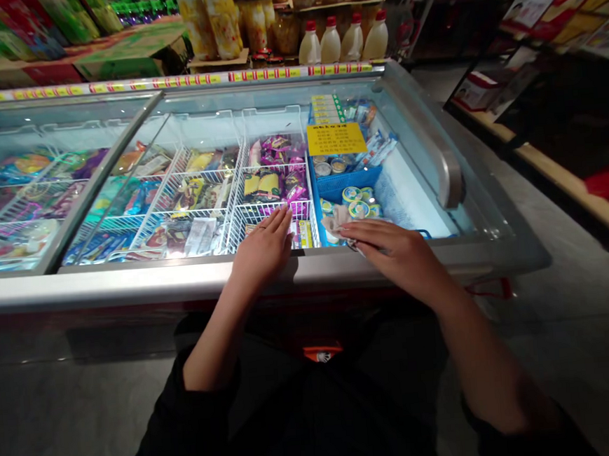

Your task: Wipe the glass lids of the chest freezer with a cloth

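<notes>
Down at the chest freezer [130, 284], our right hand [401, 248] has the action: its grip is narrow, fingers bunched over a crumpled beige cloth [337, 218] that pokes out past the fingertips. The cloth sits against the glass lid [412, 195], near the front rim, right above a blue basket [343, 181] with round tubs [355, 194] inside! Across to our left hand [267, 241], and that grip is wide, fingers stretched out and holding nothing, palm down by the front rim, over the white wire baskets [219, 212]. Whether its palm presses on the glass, we cannot tell.

Under the lid we see bright purple packets [277, 148], and a yellow sign [336, 139] stands out above the blue basket. Over on the right, a chunky grey handle [449, 178] runs along the lid, well apart from both our hands. And behind the freezer's far edge, we have four red-capped bottles [330, 42] in a row, just beside stacked jars [222, 27]!
</notes>
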Motion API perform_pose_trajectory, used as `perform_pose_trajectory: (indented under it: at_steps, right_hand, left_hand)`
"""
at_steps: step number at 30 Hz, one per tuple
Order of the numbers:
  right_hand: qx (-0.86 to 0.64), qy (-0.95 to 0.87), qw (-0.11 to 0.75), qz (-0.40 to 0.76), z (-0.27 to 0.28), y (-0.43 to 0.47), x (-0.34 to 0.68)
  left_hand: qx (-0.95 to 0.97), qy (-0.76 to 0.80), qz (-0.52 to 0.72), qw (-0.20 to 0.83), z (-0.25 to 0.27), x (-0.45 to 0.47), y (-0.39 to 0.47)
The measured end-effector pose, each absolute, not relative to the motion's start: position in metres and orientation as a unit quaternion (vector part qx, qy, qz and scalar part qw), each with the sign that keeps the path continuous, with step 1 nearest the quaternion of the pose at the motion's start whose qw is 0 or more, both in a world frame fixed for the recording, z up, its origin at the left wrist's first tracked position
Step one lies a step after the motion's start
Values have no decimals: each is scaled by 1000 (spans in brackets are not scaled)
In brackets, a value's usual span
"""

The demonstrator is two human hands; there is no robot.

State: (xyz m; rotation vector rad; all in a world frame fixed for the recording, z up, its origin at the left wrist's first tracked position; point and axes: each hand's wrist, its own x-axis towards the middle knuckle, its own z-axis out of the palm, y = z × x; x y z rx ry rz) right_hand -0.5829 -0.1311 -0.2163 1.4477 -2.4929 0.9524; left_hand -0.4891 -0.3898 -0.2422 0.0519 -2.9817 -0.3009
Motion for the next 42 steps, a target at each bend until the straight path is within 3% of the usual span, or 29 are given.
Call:
perform_pose_trajectory:
  at_steps: [5,12,20,42]
  right_hand:
    - [462,-842,61,272,-228,-124,-555]
    - [492,-842,6,223,-235,-161,-553]
    - [441,-878,100,156,-239,-147,-535]
    - [496,-846,47,191,-236,-196,-532]
  left_hand:
    - [17,-992,-106,69,-242,-489,-389]
    - [15,-992,-108,71,-241,-489,-390]
    - [52,-989,-114,83,-236,-486,-383]
    - [20,-976,-95,194,-244,-449,-412]
